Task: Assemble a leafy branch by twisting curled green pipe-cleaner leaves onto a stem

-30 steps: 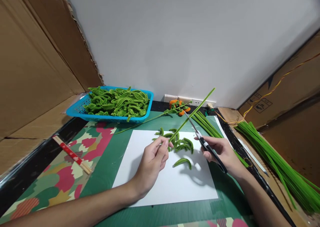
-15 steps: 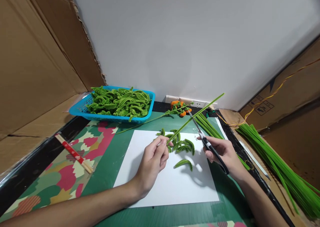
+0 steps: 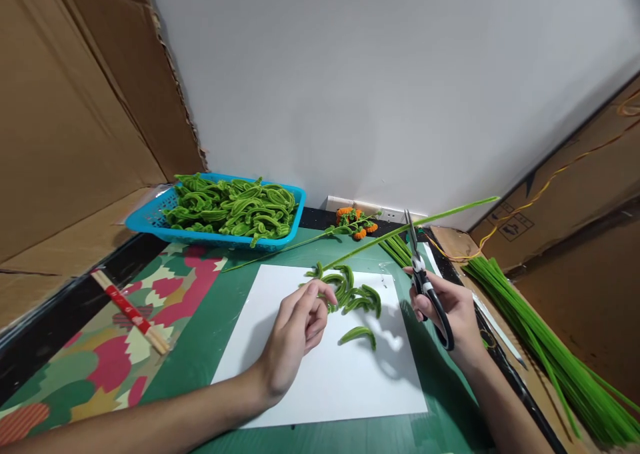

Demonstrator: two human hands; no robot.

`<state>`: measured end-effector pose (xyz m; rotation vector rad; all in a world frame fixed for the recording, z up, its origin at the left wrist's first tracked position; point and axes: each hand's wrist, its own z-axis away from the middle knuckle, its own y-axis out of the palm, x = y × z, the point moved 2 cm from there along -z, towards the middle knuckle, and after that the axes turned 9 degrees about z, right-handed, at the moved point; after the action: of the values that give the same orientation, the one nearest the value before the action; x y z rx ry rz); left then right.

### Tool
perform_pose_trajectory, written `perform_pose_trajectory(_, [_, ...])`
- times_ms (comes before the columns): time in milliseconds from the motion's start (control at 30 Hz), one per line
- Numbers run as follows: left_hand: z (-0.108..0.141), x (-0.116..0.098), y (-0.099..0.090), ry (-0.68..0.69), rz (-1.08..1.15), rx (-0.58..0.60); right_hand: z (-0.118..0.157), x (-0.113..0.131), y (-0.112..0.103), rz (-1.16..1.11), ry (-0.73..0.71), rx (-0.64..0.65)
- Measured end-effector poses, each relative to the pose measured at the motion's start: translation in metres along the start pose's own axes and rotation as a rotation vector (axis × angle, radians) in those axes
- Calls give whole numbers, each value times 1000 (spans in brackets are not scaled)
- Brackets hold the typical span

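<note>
My left hand (image 3: 297, 327) is closed above the white paper (image 3: 300, 387), its fingers curled at the near end of a long green pipe cleaner (image 3: 450, 211). That end is partly hidden behind the fingers. The pipe cleaner slants up to the right, past the blades of the scissors (image 3: 419, 267). My right hand (image 3: 453, 307) grips the scissors by their black handles, blades pointing up and nearly together. Several short curved pieces of pipe cleaner (image 3: 345, 284) lie on the paper under the stem, and one separate piece (image 3: 359, 334) lies nearer to me.
A blue basket (image 3: 137, 221) heaped with bent green pieces stands at the back left. Behind the paper lies a stem with orange flowers (image 3: 357, 217). Long green pipe cleaners (image 3: 545, 334) lie at the right. Wrapped chopsticks (image 3: 130, 311) rest on the left; cardboard (image 3: 75, 107) walls that side.
The pipe cleaner has swung to a flatter slant, its far end further right. The scissors now point more upright. The view has shifted slightly.
</note>
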<state>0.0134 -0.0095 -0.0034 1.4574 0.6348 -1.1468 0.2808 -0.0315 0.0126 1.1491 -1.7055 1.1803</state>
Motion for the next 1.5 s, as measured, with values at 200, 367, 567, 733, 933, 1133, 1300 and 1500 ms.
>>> perform_pose_trajectory(200, [1,-1,-1,1,-38,15,-1,1,3,46,2,-48])
perform_pose_trajectory(367, [3,1,-1,9,-52,41,0,-3,6,65,24,-46])
perform_pose_trajectory(567, [4,3,-2,20,-31,82,0,-1,6,34,23,4])
perform_pose_trajectory(733, [4,4,-3,63,4,100,2,1,5,-21,-53,93])
perform_pose_trajectory(933, [2,-18,3,162,43,126,5,-3,6,1,-138,144])
perform_pose_trajectory(1133, [-13,-56,11,309,-1,-19,1,-8,7,126,-173,144])
perform_pose_trajectory(1300, [-22,-74,18,312,-213,-49,-1,-7,6,207,-132,73])
perform_pose_trajectory(1500, [-23,-87,11,339,-156,-182,-1,4,-2,506,-241,172])
